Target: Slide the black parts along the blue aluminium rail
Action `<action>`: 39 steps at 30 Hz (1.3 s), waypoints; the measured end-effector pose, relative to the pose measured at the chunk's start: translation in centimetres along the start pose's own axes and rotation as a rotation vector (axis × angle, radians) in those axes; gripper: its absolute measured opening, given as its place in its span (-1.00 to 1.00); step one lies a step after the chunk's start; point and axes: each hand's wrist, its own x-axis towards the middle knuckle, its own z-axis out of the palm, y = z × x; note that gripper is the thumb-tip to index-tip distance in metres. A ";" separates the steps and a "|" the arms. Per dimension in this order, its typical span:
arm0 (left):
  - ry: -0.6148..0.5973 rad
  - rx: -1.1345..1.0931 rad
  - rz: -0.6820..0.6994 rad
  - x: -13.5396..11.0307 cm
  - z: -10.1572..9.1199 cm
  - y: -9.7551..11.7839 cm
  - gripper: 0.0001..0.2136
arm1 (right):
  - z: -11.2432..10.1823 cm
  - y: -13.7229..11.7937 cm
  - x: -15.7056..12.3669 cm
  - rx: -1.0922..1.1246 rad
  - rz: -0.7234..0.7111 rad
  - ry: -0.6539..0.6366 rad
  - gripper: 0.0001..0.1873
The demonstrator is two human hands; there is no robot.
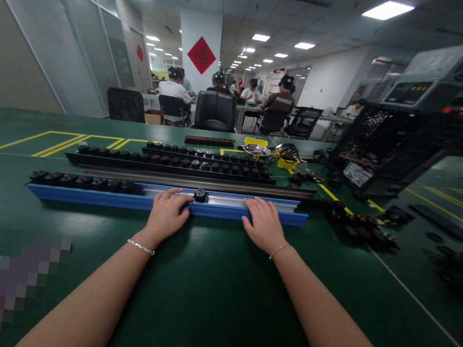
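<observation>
A long blue rail with a silvery inner channel lies across the green table in front of me. Several black blocks sit in a row along its left part, and a single black block stands apart near its middle. My left hand is closed over the rail just left of that single block, its index fingertip at the block's side and its thumb on the near wall. Farther right, my right hand grips the rail too, fingers over the channel and thumb at the near wall.
Behind lie a bare metal strip and dark rails with black blocks. Loose black parts lie right, near an open computer case. A metal bowl and yellow tray stand farther back. People sit beyond.
</observation>
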 end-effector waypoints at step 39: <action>-0.148 -0.072 0.068 -0.2 0.2 0.8 -0.58 | 1.7 -5.9 3.2 0.152 -0.035 -0.159 -0.51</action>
